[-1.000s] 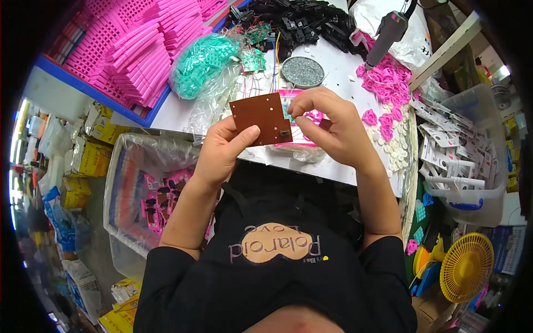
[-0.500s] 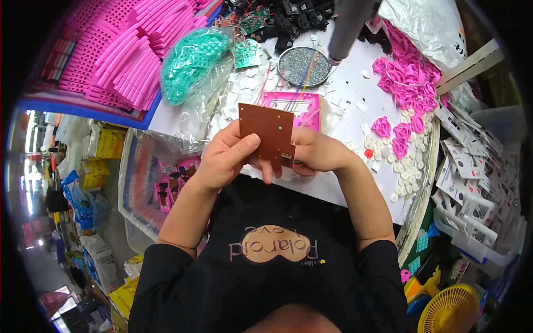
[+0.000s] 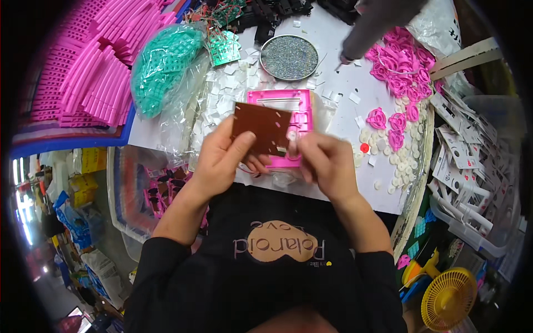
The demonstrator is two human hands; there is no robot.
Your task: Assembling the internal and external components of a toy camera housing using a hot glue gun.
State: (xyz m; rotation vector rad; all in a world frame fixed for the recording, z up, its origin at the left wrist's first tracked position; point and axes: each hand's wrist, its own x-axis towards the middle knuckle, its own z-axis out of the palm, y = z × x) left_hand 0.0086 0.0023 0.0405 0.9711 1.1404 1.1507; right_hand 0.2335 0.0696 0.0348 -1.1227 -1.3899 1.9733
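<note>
A square brown circuit board (image 3: 261, 129) is held along its left edge by my left hand (image 3: 216, 161), the thumb on its face and the other fingers curled behind. Just right of the board, my right hand (image 3: 331, 164) is closed with bent fingers, slightly blurred; whatever it may pinch does not show. Under and beyond the board, a pink plastic frame (image 3: 305, 102) lies on the white table, partly covered by the board. Beyond the frame sits a round dish of grey, glittering bits (image 3: 289, 57).
Pink parts fill a blue-edged crate (image 3: 105, 133) at left, beside bagged green parts (image 3: 166, 66). White squares (image 3: 222, 91) are scattered mid-table. Pink rings (image 3: 402, 66) and white discs (image 3: 402, 161) lie right. A dark tool (image 3: 383, 28) hangs over the table. A yellow fan (image 3: 448, 298) stands lower right.
My right hand has drawn away from the board to the right. The board has tilted in my left hand, and the coloured wires above it are out of sight. The whole view has shifted slightly.
</note>
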